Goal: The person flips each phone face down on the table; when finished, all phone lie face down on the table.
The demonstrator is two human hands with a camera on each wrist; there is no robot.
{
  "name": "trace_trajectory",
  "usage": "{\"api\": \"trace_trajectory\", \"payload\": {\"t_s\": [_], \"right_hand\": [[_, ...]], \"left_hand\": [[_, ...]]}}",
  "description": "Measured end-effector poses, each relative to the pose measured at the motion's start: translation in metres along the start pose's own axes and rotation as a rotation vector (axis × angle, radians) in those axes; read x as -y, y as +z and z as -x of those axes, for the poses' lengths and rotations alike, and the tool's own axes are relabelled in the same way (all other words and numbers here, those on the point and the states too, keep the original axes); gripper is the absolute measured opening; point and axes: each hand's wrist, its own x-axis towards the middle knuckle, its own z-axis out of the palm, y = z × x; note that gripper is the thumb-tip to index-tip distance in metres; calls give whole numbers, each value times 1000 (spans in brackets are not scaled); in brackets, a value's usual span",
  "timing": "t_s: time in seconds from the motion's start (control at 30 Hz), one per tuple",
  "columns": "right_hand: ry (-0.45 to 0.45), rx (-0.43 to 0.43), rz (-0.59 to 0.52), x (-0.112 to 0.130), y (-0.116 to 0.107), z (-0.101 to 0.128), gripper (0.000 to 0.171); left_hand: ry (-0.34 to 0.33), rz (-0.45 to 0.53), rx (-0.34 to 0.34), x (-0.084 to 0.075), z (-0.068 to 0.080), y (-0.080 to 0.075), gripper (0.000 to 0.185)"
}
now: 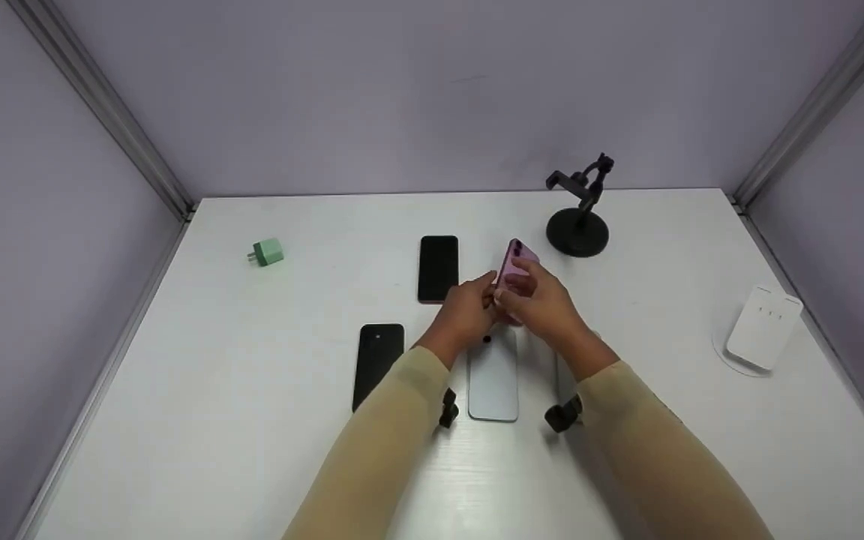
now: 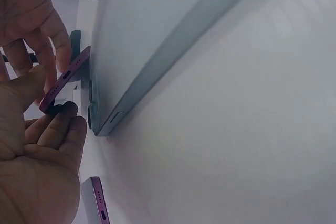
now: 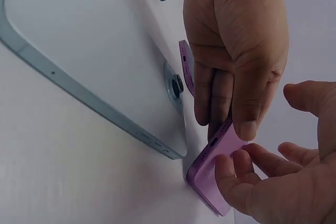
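A pink phone (image 1: 520,255) is held tilted over the table, its pink back facing up towards the right hand. My left hand (image 1: 468,311) pinches its lower end between thumb and fingers, around the edge with the charging port. Fingertips of my right hand (image 1: 548,304) touch the phone's back, while its thumb stands apart from it in the right wrist view. Close in front of both hands a pale phone (image 1: 493,382) lies back up, its camera bump towards them. Under the right wrist another pale phone (image 1: 564,379) is partly hidden.
A dark-screened phone (image 1: 438,268) lies beyond the left hand, and a black phone (image 1: 378,360) left of the forearm. A black phone stand (image 1: 578,232) rises at the back right. A green plug adapter (image 1: 269,251) sits far left, a white charger (image 1: 764,328) far right.
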Motion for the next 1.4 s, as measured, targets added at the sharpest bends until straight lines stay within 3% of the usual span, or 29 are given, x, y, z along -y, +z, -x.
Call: {"api": "trace_trajectory", "payload": {"t_s": [0.17,0.37,0.6,0.9,1.03,1.23,1.4], "right_hand": [[7,-26,82,-7,-4,-1,76],[4,-6,45,-10,-5,-2,76],[13,-50,221,-21,-12,-4,79],[33,39,326,-28,-22,-8,88],[48,34,408,-26,-19,-7,76],[-44,-1,605,-23,-14,-8,43],[-48,-1,655,-24,-12,-9,40]], "left_hand": [[1,30,6,2,0,2,67],[52,-44,-10,4,-2,4,58],[52,-122,-32,5,-3,5,55],[20,-156,-26,4,-1,4,46],[6,-190,-32,3,1,2,40],[-1,-205,-43,2,0,3,23],[-41,-265,-30,0,0,4,39]]}}
